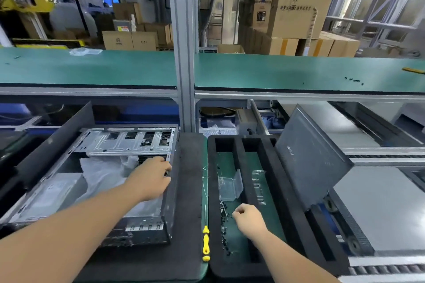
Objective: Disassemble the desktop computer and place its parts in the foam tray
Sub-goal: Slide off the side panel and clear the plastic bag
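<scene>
Case [96,190] lies open at desk's left, tray [285,190] just right of it. Left hand [151,179] rests on case's right wall, probably steadying it. Right hand [247,217] curled over the tray's screws [224,230], likely dropping one; contents unclear.

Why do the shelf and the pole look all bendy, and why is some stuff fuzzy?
In the head view, the wide-angle lens bows the green shelf and tilts the post; the cardboard boxes behind look soft; the small screws by the right hand blur together.
</scene>
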